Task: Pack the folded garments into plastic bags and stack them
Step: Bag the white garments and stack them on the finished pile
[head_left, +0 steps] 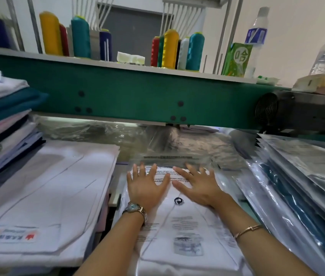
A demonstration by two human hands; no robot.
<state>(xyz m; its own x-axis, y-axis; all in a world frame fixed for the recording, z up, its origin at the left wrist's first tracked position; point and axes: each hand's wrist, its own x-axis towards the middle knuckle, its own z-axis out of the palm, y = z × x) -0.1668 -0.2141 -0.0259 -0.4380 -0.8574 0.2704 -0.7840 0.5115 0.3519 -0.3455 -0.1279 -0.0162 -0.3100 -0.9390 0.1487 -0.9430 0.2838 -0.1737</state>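
Folded white garment (185,222) lies directly in front of the person, inside a clear plastic bag (169,157) printed with black text. Both hands rest palm down on the far end of the bag, side by side. The left hand (145,188) and right hand (197,188) are flat with fingers spread, gripping nothing. Just to the left sits a pile of unbagged white folded garments (44,196). On the right is a slanting stack of bagged garments (297,176). Behind, a green machine beam (127,92) carries coloured thread cones (169,48).
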